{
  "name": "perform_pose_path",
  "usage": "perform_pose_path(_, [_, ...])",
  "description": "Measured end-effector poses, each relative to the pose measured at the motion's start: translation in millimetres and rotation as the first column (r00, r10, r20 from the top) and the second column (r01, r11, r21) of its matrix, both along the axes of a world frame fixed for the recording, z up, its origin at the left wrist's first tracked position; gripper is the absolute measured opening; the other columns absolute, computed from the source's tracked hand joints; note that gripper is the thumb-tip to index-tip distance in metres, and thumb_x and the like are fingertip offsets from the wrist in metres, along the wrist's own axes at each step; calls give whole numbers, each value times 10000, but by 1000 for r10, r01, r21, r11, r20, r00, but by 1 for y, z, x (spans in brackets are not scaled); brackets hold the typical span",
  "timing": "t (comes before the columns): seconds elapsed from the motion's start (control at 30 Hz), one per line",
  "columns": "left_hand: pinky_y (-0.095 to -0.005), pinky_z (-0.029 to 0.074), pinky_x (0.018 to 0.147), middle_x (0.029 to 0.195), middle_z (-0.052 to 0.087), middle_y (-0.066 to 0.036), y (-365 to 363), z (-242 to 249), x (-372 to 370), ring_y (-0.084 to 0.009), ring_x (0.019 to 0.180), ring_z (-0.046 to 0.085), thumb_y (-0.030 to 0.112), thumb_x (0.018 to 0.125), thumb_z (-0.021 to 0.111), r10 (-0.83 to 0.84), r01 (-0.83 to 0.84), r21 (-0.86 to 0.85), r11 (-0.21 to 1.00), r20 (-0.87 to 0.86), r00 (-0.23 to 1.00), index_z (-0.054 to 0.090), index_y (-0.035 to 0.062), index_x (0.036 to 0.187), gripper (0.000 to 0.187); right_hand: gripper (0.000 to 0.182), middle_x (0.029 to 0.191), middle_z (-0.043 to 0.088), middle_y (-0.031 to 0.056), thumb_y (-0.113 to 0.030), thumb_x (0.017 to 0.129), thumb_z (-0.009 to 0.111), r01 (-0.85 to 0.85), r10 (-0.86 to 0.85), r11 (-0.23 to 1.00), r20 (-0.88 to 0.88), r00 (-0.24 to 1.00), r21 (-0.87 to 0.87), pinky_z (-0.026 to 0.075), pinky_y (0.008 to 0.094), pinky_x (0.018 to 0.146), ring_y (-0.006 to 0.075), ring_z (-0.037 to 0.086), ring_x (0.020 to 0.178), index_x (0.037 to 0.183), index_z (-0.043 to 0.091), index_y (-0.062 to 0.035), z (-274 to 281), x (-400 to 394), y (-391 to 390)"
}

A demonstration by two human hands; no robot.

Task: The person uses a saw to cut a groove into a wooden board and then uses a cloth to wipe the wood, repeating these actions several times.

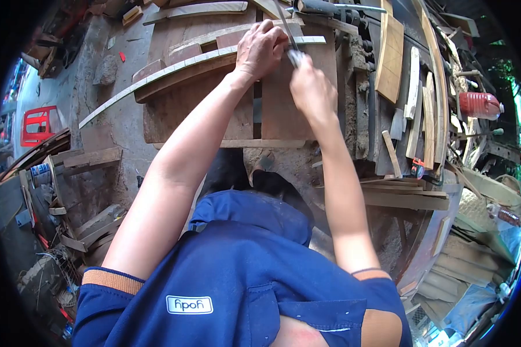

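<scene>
My left hand (261,51) is closed over a long, pale, thin strip (200,58) with evenly spaced dark marks, which lies slantwise over brown boards (182,110). Close beside it on the right, my right hand (313,87) is wrapped round the handle of a tool with a long, narrow, dark blade (286,23). The blade points away from me, and its handle is mostly hidden in my fingers. The tool crosses the strip near its right end. Curved wooden pieces (185,79) lie under and beside the strip.
A dark machine bench (386,147) with wooden offcuts (390,58) stands on the right. Beyond it is a red plastic bottle (481,106). A red plastic chair (39,126) is at the far left. Scrap wood (92,157) lies in piles at the lower left.
</scene>
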State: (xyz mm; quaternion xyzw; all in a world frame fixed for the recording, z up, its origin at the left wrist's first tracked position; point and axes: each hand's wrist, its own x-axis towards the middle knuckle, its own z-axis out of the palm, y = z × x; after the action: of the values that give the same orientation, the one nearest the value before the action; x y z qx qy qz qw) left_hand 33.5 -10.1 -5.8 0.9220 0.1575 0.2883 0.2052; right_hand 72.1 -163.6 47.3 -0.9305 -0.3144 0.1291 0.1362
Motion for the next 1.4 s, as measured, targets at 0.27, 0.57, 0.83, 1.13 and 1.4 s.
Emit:
perform_pose_path(0.27, [-413, 519, 862, 984, 601, -50, 0, -1, 3, -276, 1022, 611, 216, 848, 713, 4, -4, -12, 1000, 25, 1000, 695, 139, 944, 125, 233, 900, 724, 253, -199, 996, 424, 14, -15, 998, -8, 1000, -57, 562, 547, 791, 430, 716, 895, 1093, 543, -24, 6, -19, -27])
perform_pose_path(0.57, [-412, 519, 854, 986, 600, -45, 3, 1, 1, -277, 1018, 614, 220, 862, 708, -3, 3, -11, 1000, -1, 1000, 698, 143, 959, 124, 208, 869, 714, 276, -184, 1000, 417, -25, 19, 996, 63, 998, 88, 558, 564, 782, 439, 716, 867, 1106, 510, -31, -7, -2, -6])
perform_pose_path(0.83, [-415, 516, 865, 994, 602, -49, 4, 0, 2, -279, 1020, 608, 206, 858, 713, 5, -5, -2, 1000, 14, 1000, 700, 141, 969, 130, 206, 899, 719, 271, -178, 989, 441, -3, 0, 998, 58, 998, 58, 566, 549, 787, 432, 719, 885, 1090, 530, -21, -14, 12, 20])
perform_pose_path(1.13, [-422, 513, 877, 995, 597, -57, 0, -2, 3, -283, 1035, 593, 191, 832, 709, 7, -6, -39, 999, 24, 1000, 683, 136, 934, 119, 205, 911, 722, 266, -182, 996, 428, 4, -4, 1000, 12, 1000, 4, 566, 542, 804, 425, 719, 905, 1089, 521, -24, -4, 5, 10])
perform_pose_path(1.4, [-413, 517, 854, 983, 598, -47, 2, 3, 4, -269, 1025, 605, 210, 860, 717, 8, -8, -16, 1000, -3, 1000, 703, 136, 952, 119, 227, 931, 717, 285, -187, 987, 445, -4, 4, 1000, -21, 1000, -31, 567, 539, 809, 425, 718, 918, 1114, 528, -19, 9, -10, -16])
